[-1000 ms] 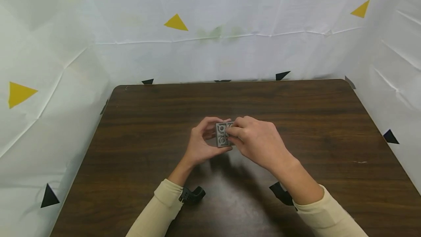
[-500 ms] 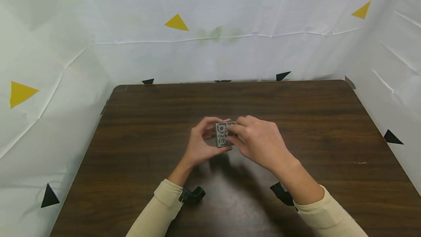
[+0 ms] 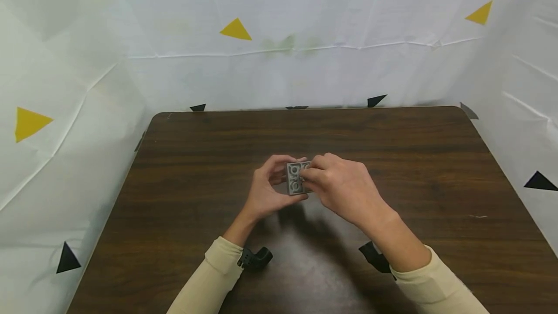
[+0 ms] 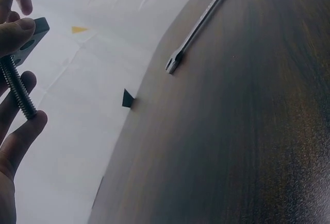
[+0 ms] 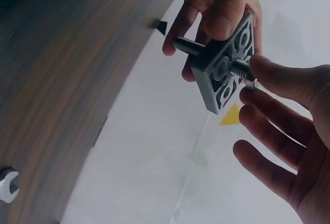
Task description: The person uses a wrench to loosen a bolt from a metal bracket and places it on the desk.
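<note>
Bare dark wooden table (image 3: 392, 159) lies open all around the 2 hands raised at its middle. Only a wrench (image 4: 198, 28) lies on it, and white sheeting (image 3: 305, 62) walls 3 sides.

the plate (image 3: 295, 177) is grey with ring patterns. the table (image 3: 392, 159) is dark brown wood grain. the white backdrop (image 3: 131, 38) bears yellow and black triangles; sleeves (image 3: 209, 280) are cream.

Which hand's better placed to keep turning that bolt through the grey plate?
Probably the right hand: its fingertips pinch the bolt, while the left hand grips the grey plate.
</note>
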